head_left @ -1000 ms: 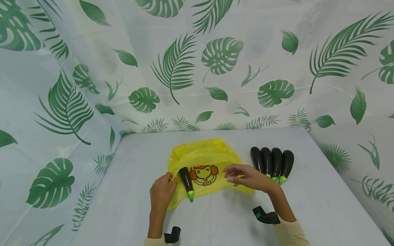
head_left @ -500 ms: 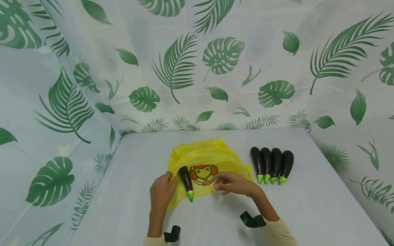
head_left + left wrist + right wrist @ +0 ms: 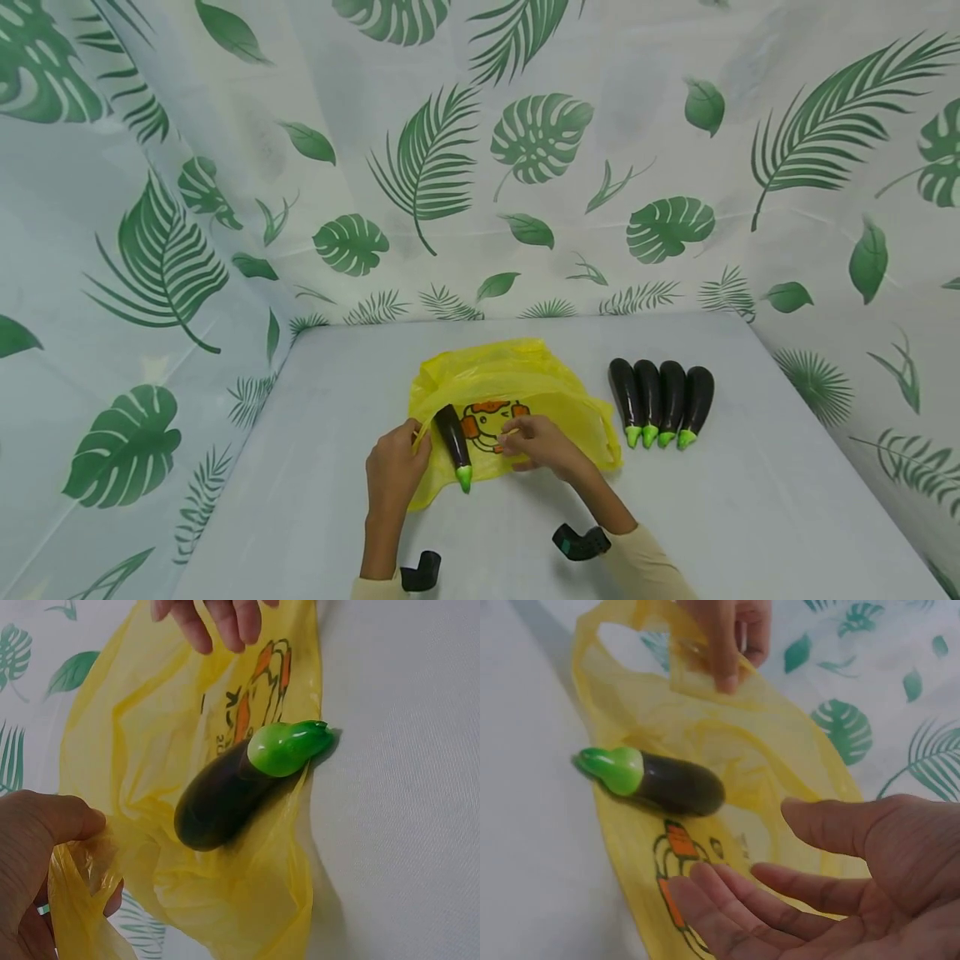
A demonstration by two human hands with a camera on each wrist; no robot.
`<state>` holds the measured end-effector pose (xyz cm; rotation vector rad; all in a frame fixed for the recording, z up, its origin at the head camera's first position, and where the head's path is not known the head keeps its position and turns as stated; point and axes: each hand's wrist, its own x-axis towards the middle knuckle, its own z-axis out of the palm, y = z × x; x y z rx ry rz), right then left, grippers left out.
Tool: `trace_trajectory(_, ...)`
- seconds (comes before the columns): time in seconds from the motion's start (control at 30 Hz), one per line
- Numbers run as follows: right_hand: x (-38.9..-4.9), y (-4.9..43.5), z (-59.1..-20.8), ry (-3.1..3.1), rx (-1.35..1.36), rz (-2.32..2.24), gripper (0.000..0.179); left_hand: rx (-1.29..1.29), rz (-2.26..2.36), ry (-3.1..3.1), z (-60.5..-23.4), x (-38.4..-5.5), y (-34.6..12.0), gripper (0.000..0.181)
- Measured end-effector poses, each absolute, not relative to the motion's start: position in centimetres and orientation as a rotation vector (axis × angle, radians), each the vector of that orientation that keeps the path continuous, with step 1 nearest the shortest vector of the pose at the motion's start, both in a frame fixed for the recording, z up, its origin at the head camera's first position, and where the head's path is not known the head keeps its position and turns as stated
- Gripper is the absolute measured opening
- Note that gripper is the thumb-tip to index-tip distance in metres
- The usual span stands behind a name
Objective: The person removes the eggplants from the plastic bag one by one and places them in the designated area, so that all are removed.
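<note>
A yellow plastic bag (image 3: 495, 367) lies on the table, its mouth facing me and a cartoon face printed on it. My left hand (image 3: 398, 467) pinches the bag's left edge between thumb and fingers, as the left wrist view also shows. One dark eggplant (image 3: 453, 442) with a green stem end rests on the bag at its mouth, stem toward me, just right of that hand. My right hand (image 3: 542, 443) hovers over the printed face, right of the eggplant. In the right wrist view its fingers (image 3: 772, 911) are spread and hold nothing.
Several more eggplants (image 3: 662, 404) lie side by side in a row right of the bag, stems toward me. A white table (image 3: 337, 375) carries everything, and leaf-patterned sheets (image 3: 465, 200) rise behind it and at its left.
My right hand has moved left from the bag's right side to over the printed face, near the eggplant. My left hand keeps its pinch on the bag, and the eggplant has stayed in place.
</note>
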<state>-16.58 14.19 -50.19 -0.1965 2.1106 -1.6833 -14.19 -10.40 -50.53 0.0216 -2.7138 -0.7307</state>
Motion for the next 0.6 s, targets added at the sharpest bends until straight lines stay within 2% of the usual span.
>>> trace_trajectory(0.23, -16.9, 11.8, -51.0, 2.176, -0.090, -1.743, 0.041, 0.012, -0.719, -2.704, -50.5, -14.2, -10.6, 0.013)
trace_trajectory(0.6, -17.3, 8.5, -52.2, 2.416, -0.185, -1.589, 0.050, 0.020, -0.702, -2.716, -50.4, -14.3, -10.8, 0.014)
